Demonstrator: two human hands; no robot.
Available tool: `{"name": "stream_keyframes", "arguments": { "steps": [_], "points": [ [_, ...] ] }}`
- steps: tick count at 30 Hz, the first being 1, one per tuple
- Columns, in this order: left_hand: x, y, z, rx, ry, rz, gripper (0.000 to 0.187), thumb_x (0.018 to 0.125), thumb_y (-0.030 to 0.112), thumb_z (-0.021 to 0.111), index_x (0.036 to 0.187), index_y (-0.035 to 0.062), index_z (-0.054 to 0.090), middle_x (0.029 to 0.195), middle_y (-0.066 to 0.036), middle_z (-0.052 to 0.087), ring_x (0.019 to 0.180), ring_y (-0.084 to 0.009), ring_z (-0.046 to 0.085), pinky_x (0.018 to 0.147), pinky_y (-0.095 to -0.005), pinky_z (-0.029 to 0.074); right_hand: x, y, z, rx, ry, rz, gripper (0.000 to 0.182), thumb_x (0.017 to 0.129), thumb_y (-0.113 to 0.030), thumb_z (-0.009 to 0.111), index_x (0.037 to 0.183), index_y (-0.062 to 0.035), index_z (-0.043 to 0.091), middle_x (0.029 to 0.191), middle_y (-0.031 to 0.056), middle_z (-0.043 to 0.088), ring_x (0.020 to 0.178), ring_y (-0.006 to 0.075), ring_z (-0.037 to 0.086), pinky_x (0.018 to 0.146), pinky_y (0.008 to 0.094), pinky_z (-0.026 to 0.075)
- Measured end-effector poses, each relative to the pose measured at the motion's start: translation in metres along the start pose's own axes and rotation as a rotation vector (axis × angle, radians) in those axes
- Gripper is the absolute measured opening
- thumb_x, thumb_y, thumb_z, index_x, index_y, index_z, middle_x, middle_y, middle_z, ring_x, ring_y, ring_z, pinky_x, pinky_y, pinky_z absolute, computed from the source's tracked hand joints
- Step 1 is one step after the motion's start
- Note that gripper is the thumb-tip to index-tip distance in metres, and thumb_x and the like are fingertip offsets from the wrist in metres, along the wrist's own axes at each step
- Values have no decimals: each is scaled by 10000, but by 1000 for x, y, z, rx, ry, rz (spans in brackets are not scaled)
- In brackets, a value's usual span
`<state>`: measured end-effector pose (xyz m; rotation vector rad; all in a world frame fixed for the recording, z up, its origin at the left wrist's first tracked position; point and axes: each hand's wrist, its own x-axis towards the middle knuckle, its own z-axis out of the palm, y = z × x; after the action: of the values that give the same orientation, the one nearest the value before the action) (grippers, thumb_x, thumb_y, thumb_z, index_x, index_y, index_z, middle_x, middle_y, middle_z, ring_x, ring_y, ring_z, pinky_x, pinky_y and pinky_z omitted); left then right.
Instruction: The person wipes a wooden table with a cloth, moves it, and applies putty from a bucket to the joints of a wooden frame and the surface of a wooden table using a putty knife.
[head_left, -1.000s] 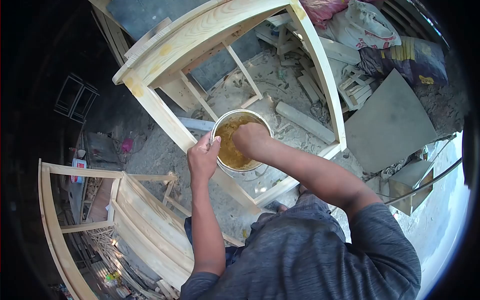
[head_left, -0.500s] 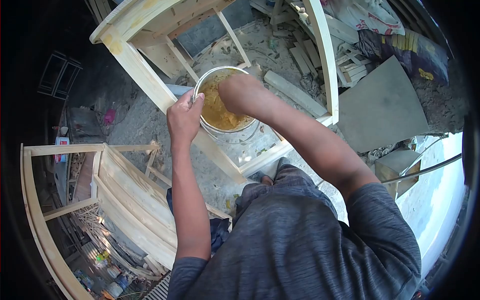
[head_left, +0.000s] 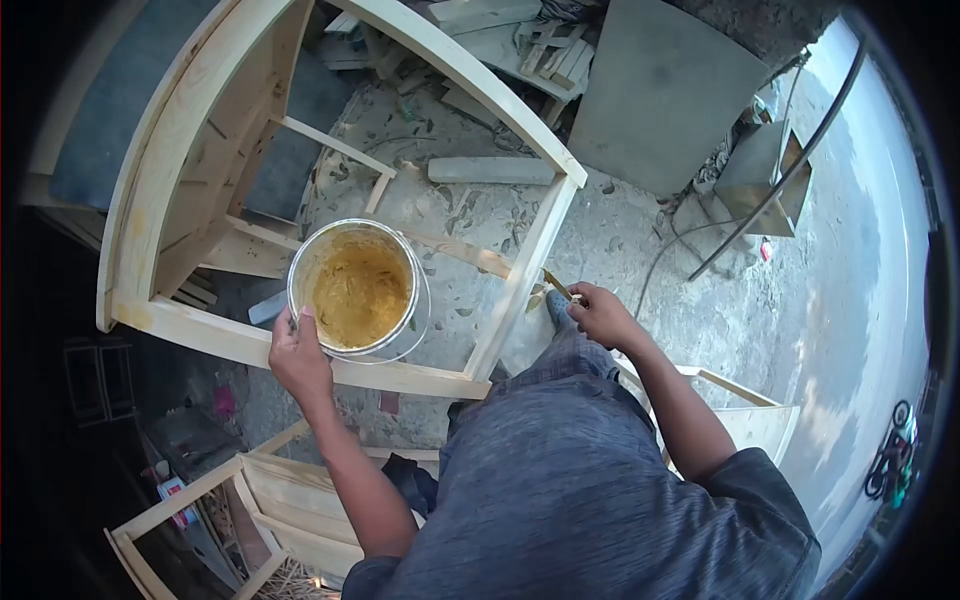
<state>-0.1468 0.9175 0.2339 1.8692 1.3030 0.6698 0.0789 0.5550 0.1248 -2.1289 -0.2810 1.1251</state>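
Note:
My left hand (head_left: 301, 362) grips the near-left rim of a white bucket (head_left: 296, 275), thumb on the rim. Inside the bucket lies yellow-brown putty (head_left: 362, 296), smeared up the walls; its wire handle hangs to the right. Under and around the bucket stands a pale wooden furniture frame (head_left: 210, 340) with curved rails. My right hand (head_left: 603, 318) is closed on a thin, putty-smeared tool that looks like a putty knife (head_left: 557, 285). Its tip points up and left, close to the frame's right-hand rail (head_left: 530, 270).
Another wooden frame (head_left: 300, 490) stands at the lower left. A concrete post (head_left: 490, 170) and a large grey board (head_left: 655, 95) lie beyond the frame, near stacked wood scraps (head_left: 565, 60). A dark curved pole (head_left: 800, 160) crosses the right side. A motorbike (head_left: 888, 460) is at far right.
My right hand has come out of the bucket and moved right, with the putty-smeared tool now visible. My left hand still holds the bucket rim. The view has turned to the right.

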Motion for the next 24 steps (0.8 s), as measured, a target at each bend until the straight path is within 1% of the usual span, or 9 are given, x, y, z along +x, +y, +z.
{"name": "stream_keyframes", "arguments": {
  "steps": [1,3,6,9,11,15,16,19,24],
  "points": [
    [1,-6,3,-114,-15,92,370,1038,212,665,1292,-57,681,963,-98,777,836,-120,702,720,-294,567,-1,13,22,44,75,-51,430,935,-185,645,1322,1,672,1104,271,727,1031,407,712,938,461,541],
    [-2,6,-3,-20,-65,-11,345,1045,216,653,1281,-35,683,869,-69,749,677,-87,659,543,-269,509,5,31,56,81,218,-133,445,942,-180,648,1345,8,651,1134,291,714,1078,433,693,955,473,535],
    [0,-1,-3,-64,-94,60,339,1050,264,632,1259,0,680,686,-40,665,444,-80,527,385,-252,352,20,39,98,140,377,-169,468,948,-172,653,1373,21,616,1189,319,687,1140,461,660,987,501,519],
    [-1,1,-3,-52,-95,53,368,1050,295,630,1266,1,678,678,-49,660,448,-85,536,387,-254,358,39,38,129,160,480,-152,487,946,-154,651,1393,29,587,1216,334,666,1179,477,633,1012,523,505],
    [-7,7,-5,-43,-108,44,359,1050,284,629,1270,4,677,677,-46,656,450,-83,536,385,-255,356,36,35,156,5,505,-171,493,941,-141,645,1399,29,575,1219,331,660,1195,481,620,1026,530,496],
    [-2,2,-8,-17,-132,74,340,1052,268,627,1266,9,676,689,-47,656,464,-84,543,385,-257,355,-6,11,107,-75,208,-79,442,908,-151,622,1313,20,673,1159,313,715,1118,482,669,1005,523,520],
    [-2,1,-10,-43,-145,68,334,1055,248,629,1275,-1,663,732,-57,677,484,-83,559,395,-253,374,3,21,103,-41,332,-92,424,894,-160,616,1268,15,711,1130,314,726,1086,468,694,997,502,537],
    [-1,1,-10,-99,-180,58,326,1061,205,635,1296,-21,636,832,-80,721,537,-82,601,419,-248,421,36,27,89,-12,473,-111,429,882,-151,624,1272,3,717,1150,310,725,1099,449,700,1006,489,539],
    [-3,6,-14,-22,-187,54,328,1060,200,640,1304,-18,632,862,-91,732,574,-88,633,425,-247,438,31,30,80,-124,159,-103,467,858,-148,650,1300,-9,706,1144,295,737,1083,424,721,983,463,558]
  ]
}}
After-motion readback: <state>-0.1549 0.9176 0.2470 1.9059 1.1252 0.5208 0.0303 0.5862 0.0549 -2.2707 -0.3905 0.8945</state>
